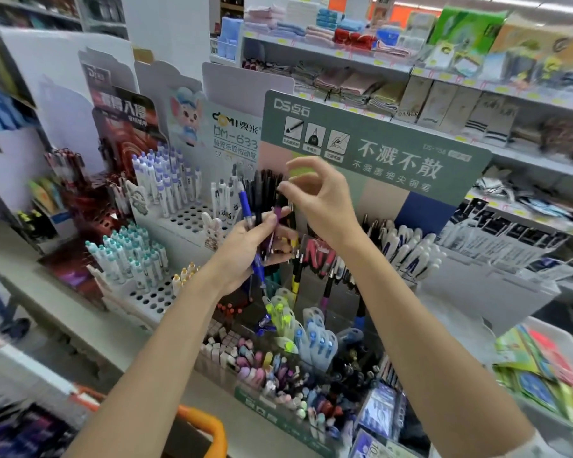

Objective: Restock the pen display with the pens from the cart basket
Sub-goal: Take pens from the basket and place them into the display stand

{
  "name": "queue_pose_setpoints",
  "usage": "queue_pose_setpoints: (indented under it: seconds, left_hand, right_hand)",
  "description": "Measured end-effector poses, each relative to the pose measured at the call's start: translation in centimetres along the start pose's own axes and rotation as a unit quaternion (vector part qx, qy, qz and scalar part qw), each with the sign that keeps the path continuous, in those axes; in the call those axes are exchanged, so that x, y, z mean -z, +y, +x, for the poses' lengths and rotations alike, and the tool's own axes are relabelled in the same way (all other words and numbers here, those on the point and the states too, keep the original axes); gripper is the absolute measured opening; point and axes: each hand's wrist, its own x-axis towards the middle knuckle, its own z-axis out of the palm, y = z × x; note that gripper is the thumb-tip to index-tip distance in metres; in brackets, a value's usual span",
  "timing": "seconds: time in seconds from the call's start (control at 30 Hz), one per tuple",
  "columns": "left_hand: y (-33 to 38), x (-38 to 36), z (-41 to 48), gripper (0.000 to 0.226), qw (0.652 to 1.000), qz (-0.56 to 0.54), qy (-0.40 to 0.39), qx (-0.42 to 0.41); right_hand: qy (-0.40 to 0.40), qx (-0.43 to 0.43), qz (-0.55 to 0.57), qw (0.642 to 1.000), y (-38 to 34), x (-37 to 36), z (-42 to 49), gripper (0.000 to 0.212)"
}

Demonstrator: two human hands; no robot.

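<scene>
Before the display [374, 153], left hand [245, 249] grips pens [266, 193]; right hand [321, 203] pinches one.

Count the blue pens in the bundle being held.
1: a blue pen at the left edge of the pen bundle that the left hand grips. More may be hidden among the black pens.

from my feed i see a grey shelf ledge [57, 302] carrying cardboard pen displays side by side. dark red rack [93, 223] at left, then a white hole rack [146, 295] w/ teal-capped pens [129, 256]. green-backed display [394, 160] w/ clear pen bins [338, 299] stands at right.
</scene>
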Motion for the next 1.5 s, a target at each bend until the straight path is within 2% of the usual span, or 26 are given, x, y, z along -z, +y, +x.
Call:
queue_pose_setpoints:
  seconds: [0.1,0.2,0.33,0.57,0.87,1.0,1.1,1.2,1.3,1.4,1.43,1.5]
  left_hand:
    - [0.1,1.4,0.3,0.031,0.995,0.056,0.071,-0.033]
    - [-0.5,1.9,0.3,0.030,0.983,0.133,0.111,-0.053]
    - [-2.0,1.1,0.6,0.027,0.985,0.142,0.083,-0.055]
    - [-4.3,-1.6,1.5,0.028,0.995,0.089,0.047,0.014]
    - [-6.6,-2.4,1.1,0.024,0.997,0.066,0.029,0.016]
    - [-6.6,-2.1,0.8,0.025,0.996,0.088,0.004,0.014]
    - [-6.1,-2.1,0.5,0.027,0.998,0.064,-0.017,0.021]
    - [-5.6,-2.3,0.5,0.034,0.997,0.040,-0.052,0.034]
    - [-5.1,-2.9,0.4,0.036,0.995,0.024,-0.078,0.054]
    - [-4.5,-3.3,0.3,0.032,0.992,0.017,-0.100,0.081]
    - [-4.4,-3.2,0.3,0.032,0.991,0.014,-0.106,0.085]
    - [-4.1,-2.8,0.3,0.038,0.991,-0.001,-0.103,0.082]
  right_hand:
    - [0.133,0.033,-0.007,0.991,-0.4,1.6,0.3,0.024]
    - [0.168,0.064,-0.053,0.982,-0.6,3.2,-0.8,0.020]
    - [0.143,0.082,-0.147,0.975,0.5,4.0,-4.3,0.023]
    - [0.122,0.122,-0.305,0.937,3.9,4.2,-9.5,0.028]
    - [0.023,-0.020,-0.352,0.935,7.9,3.1,-13.6,0.023]
    - [0.013,-0.054,-0.368,0.928,8.0,2.8,-13.6,0.033]
    - [0.083,-0.005,-0.337,0.938,6.2,3.5,-12.5,0.035]
    - [0.114,0.015,-0.243,0.963,3.2,4.1,-9.7,0.032]
    - [0.059,-0.027,-0.133,0.989,0.7,3.8,-7.1,0.034]
    - [0.001,-0.058,-0.090,0.994,0.7,3.2,-5.8,0.032]
    - [-0.004,-0.064,-0.081,0.995,0.9,2.9,-5.5,0.030]
    - [0.037,-0.043,-0.088,0.994,1.2,2.8,-5.1,0.029]
